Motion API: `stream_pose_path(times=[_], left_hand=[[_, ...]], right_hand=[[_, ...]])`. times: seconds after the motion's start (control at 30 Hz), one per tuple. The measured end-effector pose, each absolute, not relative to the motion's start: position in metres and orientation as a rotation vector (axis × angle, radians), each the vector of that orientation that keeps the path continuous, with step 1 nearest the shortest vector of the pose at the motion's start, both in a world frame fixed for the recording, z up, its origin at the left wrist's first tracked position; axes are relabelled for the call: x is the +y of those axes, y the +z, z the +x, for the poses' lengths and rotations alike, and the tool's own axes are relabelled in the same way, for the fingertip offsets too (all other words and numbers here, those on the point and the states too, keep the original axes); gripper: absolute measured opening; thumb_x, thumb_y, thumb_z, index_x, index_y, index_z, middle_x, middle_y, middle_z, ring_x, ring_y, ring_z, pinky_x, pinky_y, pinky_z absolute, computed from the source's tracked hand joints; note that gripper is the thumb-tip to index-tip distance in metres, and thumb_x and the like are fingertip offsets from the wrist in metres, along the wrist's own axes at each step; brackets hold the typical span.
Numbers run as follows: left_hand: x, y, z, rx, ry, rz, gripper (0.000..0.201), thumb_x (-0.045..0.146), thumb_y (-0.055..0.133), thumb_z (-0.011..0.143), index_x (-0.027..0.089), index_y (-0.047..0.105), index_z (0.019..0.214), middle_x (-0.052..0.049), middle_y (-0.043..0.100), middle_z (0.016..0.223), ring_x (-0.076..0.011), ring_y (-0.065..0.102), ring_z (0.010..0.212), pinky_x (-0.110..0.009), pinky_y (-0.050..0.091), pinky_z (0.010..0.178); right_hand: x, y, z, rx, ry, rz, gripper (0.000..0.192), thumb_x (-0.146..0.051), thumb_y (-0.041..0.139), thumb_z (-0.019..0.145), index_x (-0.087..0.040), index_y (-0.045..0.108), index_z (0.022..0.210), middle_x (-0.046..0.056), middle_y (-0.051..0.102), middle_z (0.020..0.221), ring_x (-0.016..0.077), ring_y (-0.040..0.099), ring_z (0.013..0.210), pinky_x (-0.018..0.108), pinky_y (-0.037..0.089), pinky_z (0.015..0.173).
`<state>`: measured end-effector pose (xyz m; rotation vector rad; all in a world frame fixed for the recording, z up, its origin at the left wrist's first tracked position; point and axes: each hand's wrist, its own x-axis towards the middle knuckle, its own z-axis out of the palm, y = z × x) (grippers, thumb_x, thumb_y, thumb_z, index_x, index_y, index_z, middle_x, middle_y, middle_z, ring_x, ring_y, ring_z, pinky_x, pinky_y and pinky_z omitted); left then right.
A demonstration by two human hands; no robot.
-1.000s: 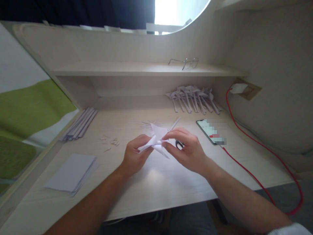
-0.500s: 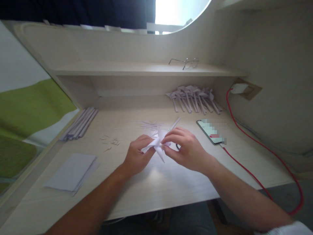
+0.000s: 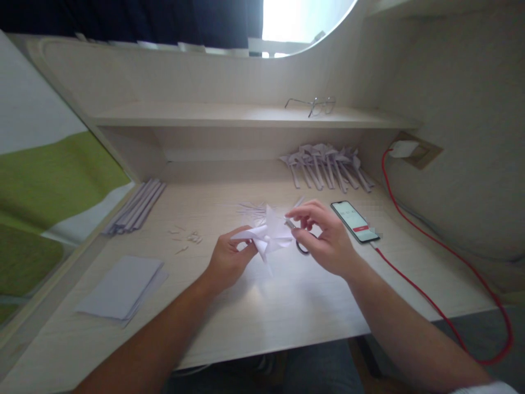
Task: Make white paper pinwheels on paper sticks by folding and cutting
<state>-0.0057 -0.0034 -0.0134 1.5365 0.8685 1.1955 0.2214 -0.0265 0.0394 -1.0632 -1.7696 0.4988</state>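
A folded white paper pinwheel point(image 3: 267, 237) is held above the middle of the desk. My left hand point(image 3: 226, 261) pinches its lower left blade from below. My right hand point(image 3: 324, 239) touches its right side with the fingertips, fingers spread. Just under my right hand lie scissors point(image 3: 301, 244) with dark handles, partly hidden by the fingers. Thin paper slivers point(image 3: 250, 209) lie on the desk behind the pinwheel.
A row of finished paper pinwheels point(image 3: 326, 166) lies at the back right. A phone point(image 3: 354, 220) on a red cable point(image 3: 414, 284) sits right of my hands. Paper sheets point(image 3: 120, 287) and rolled paper sticks point(image 3: 135, 206) lie left. Glasses point(image 3: 312, 105) rest on the shelf.
The pinwheel has been turned and opened out, its blades now spread wider. My right hand shifted a little right and loosened from a pinch to a fingertip touch.
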Motion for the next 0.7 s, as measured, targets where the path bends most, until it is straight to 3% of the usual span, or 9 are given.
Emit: stream_pose_path(times=[0.2,0.47,0.7], left_hand=[[0.0,-0.014,-0.008,0.758,1.078,1.364,0.028,0.042,0.087,0.073,0.015,0.082,0.071,-0.006,0.074,0.065,-0.0188,0.065,0.061,-0.028,0.051,0.06],[-0.002,-0.011,-0.008,0.687,0.953,1.269,0.03,0.045,0.089,0.069,0.016,0.083,0.071,-0.008,0.074,0.061,-0.0194,0.065,0.056,-0.027,0.049,0.051],[-0.002,-0.008,-0.01,0.665,0.919,1.265,0.028,0.042,0.092,0.066,0.017,0.085,0.077,-0.008,0.077,0.069,-0.0222,0.07,0.067,-0.027,0.051,0.057]], right_hand=[[-0.021,0.034,0.236,-1.646,1.062,-0.93,0.018,-0.017,0.071,0.087,-0.021,0.076,0.103,0.002,0.067,0.084,0.0143,0.06,0.073,0.027,0.047,0.063],[-0.028,0.057,0.235,-1.926,1.033,-0.848,0.015,-0.028,0.067,0.096,-0.019,0.078,0.101,0.006,0.074,0.093,0.0166,0.065,0.081,0.03,0.051,0.069],[-0.033,0.069,0.218,-1.989,0.898,-0.95,0.013,-0.027,0.069,0.095,-0.018,0.076,0.09,0.002,0.07,0.079,0.0129,0.06,0.069,0.027,0.046,0.062]])
